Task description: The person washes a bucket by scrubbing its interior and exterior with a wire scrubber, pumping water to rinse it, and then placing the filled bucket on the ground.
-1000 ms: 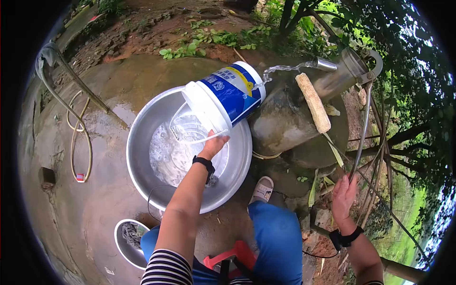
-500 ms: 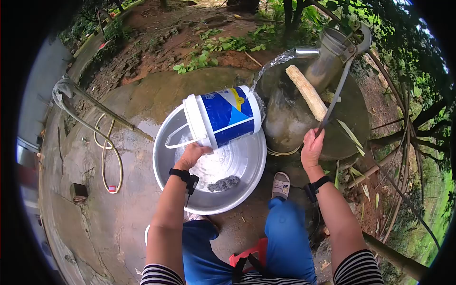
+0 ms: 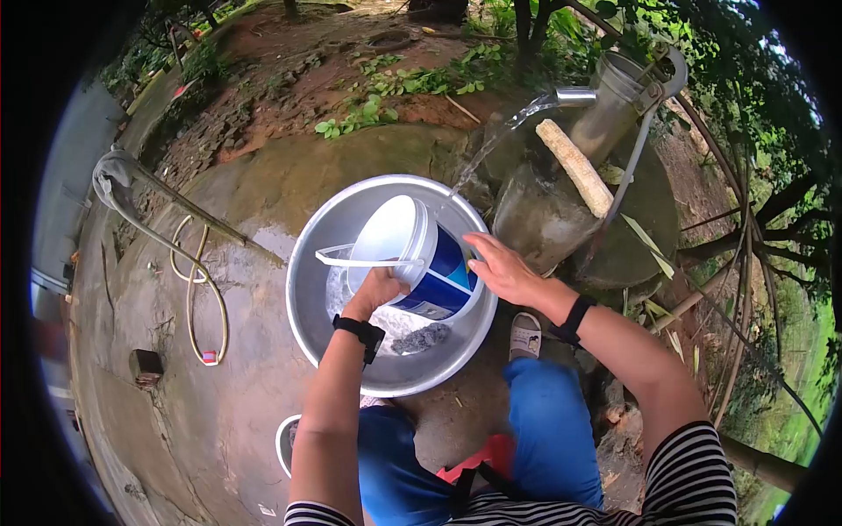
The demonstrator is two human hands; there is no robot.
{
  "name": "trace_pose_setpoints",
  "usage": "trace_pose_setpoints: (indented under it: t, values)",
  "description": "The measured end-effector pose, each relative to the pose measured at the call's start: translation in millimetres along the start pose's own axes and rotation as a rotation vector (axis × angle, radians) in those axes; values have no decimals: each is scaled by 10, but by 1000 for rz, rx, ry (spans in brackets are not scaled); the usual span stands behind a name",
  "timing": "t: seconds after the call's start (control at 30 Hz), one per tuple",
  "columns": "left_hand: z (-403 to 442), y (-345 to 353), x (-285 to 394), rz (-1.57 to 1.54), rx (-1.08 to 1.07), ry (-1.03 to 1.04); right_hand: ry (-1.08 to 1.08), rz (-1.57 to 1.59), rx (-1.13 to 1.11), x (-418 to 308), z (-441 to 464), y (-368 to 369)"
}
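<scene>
A white bucket (image 3: 445, 273) with a blue label lies tilted inside a wide metal basin (image 3: 303, 294), its mouth facing up and left. My left hand (image 3: 381, 293) is closed on the bucket's rim, below the white bail handle (image 3: 367, 260). Beside the bucket's base is my right hand (image 3: 509, 270), fingers stretched out; whether they touch the bucket is hard to tell. A grey, mesh-like scrubber (image 3: 421, 338) rests in the bottom of the basin. Water (image 3: 500, 136) runs from the spout of a hand pump (image 3: 610, 105) down to the basin's far edge.
A corn cob (image 3: 574, 168) leans by the pump, whose long handle (image 3: 630, 167) slopes down on the right. Left of the basin lie a looped hose (image 3: 219, 307) and a brick (image 3: 146, 366). A white container (image 3: 284, 443) sits partly behind my left arm.
My right hand has left the pump handle and come to the bucket's base. The bucket has tipped lower into the basin, its mouth turned more upward. The water stream has thinned.
</scene>
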State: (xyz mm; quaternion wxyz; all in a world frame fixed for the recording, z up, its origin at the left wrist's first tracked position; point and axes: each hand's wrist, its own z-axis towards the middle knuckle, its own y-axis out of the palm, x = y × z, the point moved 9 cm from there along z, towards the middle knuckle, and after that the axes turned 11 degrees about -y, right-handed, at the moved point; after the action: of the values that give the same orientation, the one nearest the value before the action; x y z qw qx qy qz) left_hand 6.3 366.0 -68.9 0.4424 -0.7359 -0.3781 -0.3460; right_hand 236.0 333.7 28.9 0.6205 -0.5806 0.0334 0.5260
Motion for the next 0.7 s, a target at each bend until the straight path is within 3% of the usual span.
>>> trace_pose_setpoints:
  t: [0.1,0.17,0.23,0.33,0.4,0.47,0.5,0.53,0.6,0.67,0.7]
  values:
    - [223,120,-92,-39,-104,-133,219,50,22,764,478,484]
    - [380,79,136,97,-90,-48,444,349,131,1197,711,597]
    - [490,37,523,297,-41,115,493,362,242,1290,907,576]
    - [786,-19,701,317,66,158,561,227,515,1360,996,634]
    - [931,-34,658,367,112,139,450,157,685,1454,945,628]
    - [890,14,769,635,184,99,389,423,784,1800,957,552]
    - [821,35,807,659,183,138,541,483,669,1922,872,512]
    - [826,91,696,666,165,128,481,558,686,2538,895,719]
    - [690,55,721,556,351,428,680,658,657,2438,781,733]
    - [758,-14,523,533,409,444,611,460,703,2170,906,872]
    - [839,-131,381,536,475,345,580,288,838,1683,905,790]
